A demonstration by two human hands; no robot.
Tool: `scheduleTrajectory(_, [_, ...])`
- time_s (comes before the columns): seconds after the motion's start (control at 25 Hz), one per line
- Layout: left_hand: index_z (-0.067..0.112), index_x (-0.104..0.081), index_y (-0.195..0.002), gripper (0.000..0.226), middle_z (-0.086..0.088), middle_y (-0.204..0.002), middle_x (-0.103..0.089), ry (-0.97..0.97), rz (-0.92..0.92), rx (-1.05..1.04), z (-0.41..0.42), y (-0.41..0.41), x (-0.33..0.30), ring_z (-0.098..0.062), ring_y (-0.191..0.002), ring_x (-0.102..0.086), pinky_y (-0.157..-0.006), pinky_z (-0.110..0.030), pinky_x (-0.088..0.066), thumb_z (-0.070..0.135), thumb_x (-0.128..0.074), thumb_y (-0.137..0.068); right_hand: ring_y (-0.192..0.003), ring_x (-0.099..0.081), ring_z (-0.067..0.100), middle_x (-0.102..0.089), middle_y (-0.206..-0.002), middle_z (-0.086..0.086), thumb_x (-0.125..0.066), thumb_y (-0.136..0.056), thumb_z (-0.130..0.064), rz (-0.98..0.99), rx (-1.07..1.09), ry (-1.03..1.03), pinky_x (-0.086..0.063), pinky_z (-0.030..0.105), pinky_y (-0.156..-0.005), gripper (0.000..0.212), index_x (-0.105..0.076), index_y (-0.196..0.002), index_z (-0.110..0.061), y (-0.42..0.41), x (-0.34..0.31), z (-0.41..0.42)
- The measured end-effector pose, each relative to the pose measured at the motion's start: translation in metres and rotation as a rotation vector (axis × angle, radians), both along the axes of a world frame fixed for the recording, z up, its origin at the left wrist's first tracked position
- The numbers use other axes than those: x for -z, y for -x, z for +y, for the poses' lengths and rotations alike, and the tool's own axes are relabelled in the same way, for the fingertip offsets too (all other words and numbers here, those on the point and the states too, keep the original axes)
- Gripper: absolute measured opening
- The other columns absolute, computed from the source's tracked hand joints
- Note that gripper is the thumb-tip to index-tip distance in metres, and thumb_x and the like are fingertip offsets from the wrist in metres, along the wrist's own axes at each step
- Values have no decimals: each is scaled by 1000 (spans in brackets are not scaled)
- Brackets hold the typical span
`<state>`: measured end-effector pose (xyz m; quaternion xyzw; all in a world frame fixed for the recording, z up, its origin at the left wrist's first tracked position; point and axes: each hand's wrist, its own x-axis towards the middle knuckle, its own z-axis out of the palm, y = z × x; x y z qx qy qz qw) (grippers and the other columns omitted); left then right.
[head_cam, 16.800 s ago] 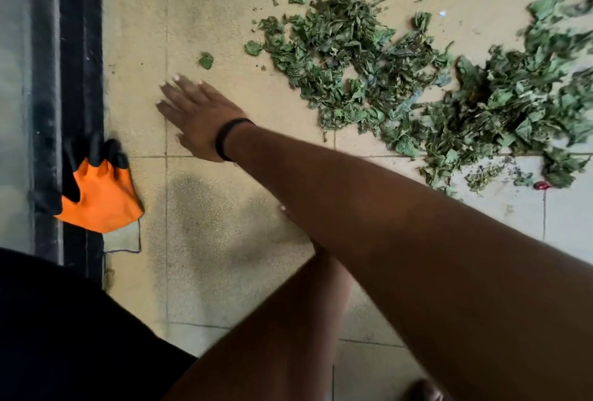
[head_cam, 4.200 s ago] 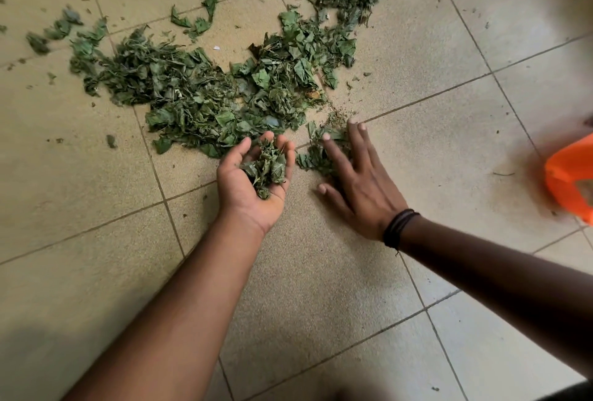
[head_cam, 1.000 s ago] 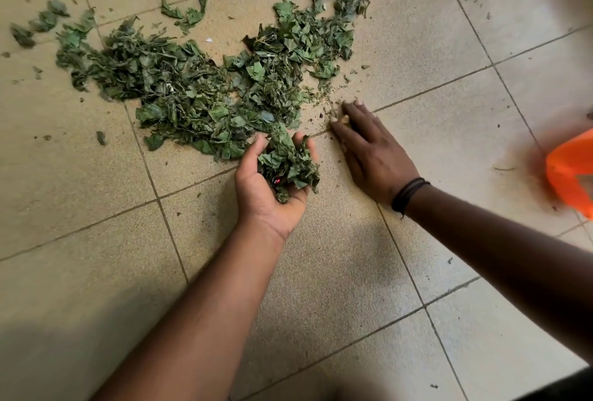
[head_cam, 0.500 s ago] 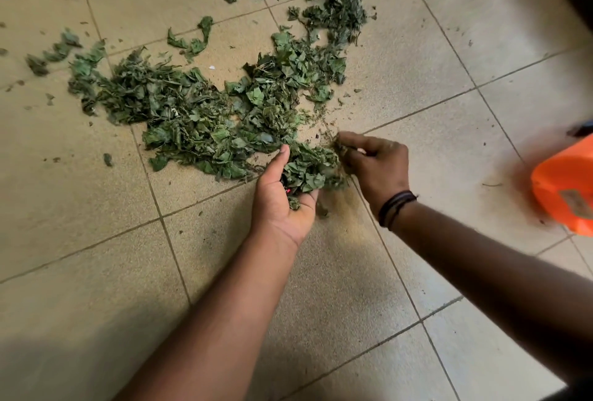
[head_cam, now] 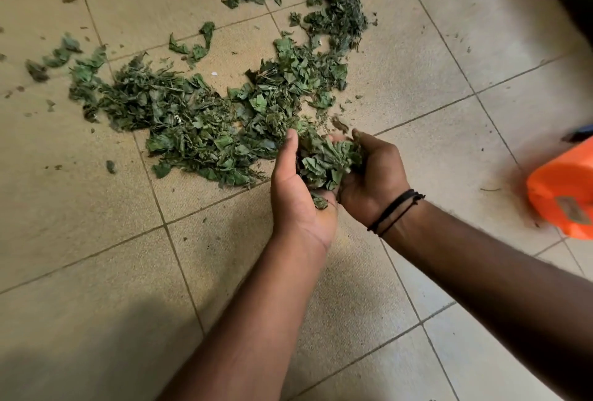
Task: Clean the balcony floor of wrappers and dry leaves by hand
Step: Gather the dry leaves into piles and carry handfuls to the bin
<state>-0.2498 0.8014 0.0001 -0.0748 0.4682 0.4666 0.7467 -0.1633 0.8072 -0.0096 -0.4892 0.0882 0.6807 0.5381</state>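
A moment ago my right hand [head_cam: 373, 180] was lying nearly flat on the tile, raking bits toward my left; now it is lifting off the floor and curling in against my left hand [head_cam: 296, 190], so the two are cupping one handful of leaves [head_cam: 327, 161] between them. The handful is sitting higher and fuller than before, with a small piece resting low on my left palm.

The main spread of dry leaves [head_cam: 199, 121] is lying on the tiled floor [head_cam: 96, 240] just beyond my fingertips, trailing away toward the upper middle, with loose scraps scattered off to the left. An orange container [head_cam: 564, 195] is showing at the right edge, well apart from the pile, partly cut off. A tiny white fleck [head_cam: 214, 73] is sitting among the leaves; I cannot tell what it is.

My left palm is facing right, thumb pointing away from me, fingers curling under the leaves. My right hand, a black band [head_cam: 396, 213] round its wrist, is pressing in from the opposite side, fingers bending over the handful.
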Motion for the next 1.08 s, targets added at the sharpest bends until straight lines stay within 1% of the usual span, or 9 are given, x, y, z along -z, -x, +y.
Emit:
scheduleTrajectory(0.08, [10, -70, -119, 34, -10, -113, -75, 16, 38, 9, 9, -3, -16, -27, -107, -72, -78, -30, -57, 33, -65, -96, -88, -65, 26, -68, -90, 11, -44, -100, -23, -17, 60, -41, -52, 41, -100, 30, -63, -82, -8, 3, -23, 8])
scheduleTrajectory(0.2, [-2, -63, -129, 44, -23, -122, -69, 23, -6, -24, 21, -4, -59, -38, -112, -68, -92, -46, -59, 24, -66, -94, -92, -66, 27, -68, -98, 14, -47, -96, -16, 26, 163, -142, -51, 42, -102, 22, -64, -90, -4, 14, -65, 14])
scheduleTrajectory(0.36, [1, -72, -110, 48, -23, -112, -73, 13, 113, -109, 28, 9, -120, -42, -101, -72, -90, -62, -56, 30, -81, -72, -120, -61, 42, -64, -122, 30, -47, -93, -20, 102, 279, -171, -42, 52, -112, 34, -65, -102, 8, 29, -137, -4])
scheduleTrajectory(0.44, [11, -76, -97, 32, -20, -115, -73, -10, 103, -107, 21, 17, -171, -42, -105, -70, -94, -67, -51, 32, -80, -74, -130, -54, 45, -57, -134, 32, -39, -100, -26, 154, 307, -180, -38, 54, -115, 43, -64, -108, 9, 42, -190, -21])
scheduleTrajectory(0.56, [19, -79, -98, 19, -16, -116, -73, -29, 51, -101, -1, 18, -278, -41, -109, -69, -97, -68, -47, 32, -71, -87, -129, -54, 45, -57, -136, 30, -40, -102, -29, 160, 355, -190, -38, 55, -115, 42, -62, -115, 5, 54, -297, -40])
scheduleTrajectory(0.68, [11, -75, -112, 33, -18, -115, -73, -8, 64, -74, -15, 13, -416, -40, -107, -70, -99, -60, -51, 33, -68, -88, -126, -57, 45, -61, -130, 30, -43, -101, -28, 65, 377, -170, -41, 56, -113, 41, -66, -115, 3, 50, -423, -50])
scheduleTrajectory(0.84, [1, -70, -117, 34, -20, -112, -73, 10, 62, 50, -16, -12, -639, -38, -104, -71, -93, -46, -57, 24, -56, -96, -120, -61, 42, -67, -122, 27, -44, -103, -25, -60, 431, -159, -45, 53, -110, 39, -70, -114, 2, 29, -627, -47])
scheduleTrajectory(0.96, [-1, -66, -125, 40, -21, -115, -72, -112, 46, 96, -19, -26, -781, -38, -104, -70, -94, -46, -56, 24, -52, -97, -113, -66, 39, -70, -118, 24, -42, -104, -26, 6, 489, -234, -47, 50, -108, 39, -71, -109, 0, 14, -764, -43])
scheduleTrajectory(1.08, [8, -72, -96, 36, -18, -100, -71, -270, -40, 47, -25, -31, -854, -36, -96, -69, -89, -43, -56, 32, -45, -100, -92, -68, 31, -73, -96, 17, -41, -105, -26, 71, 549, -331, -49, 47, -104, 38, -70, -99, -3, 8, -840, -46])
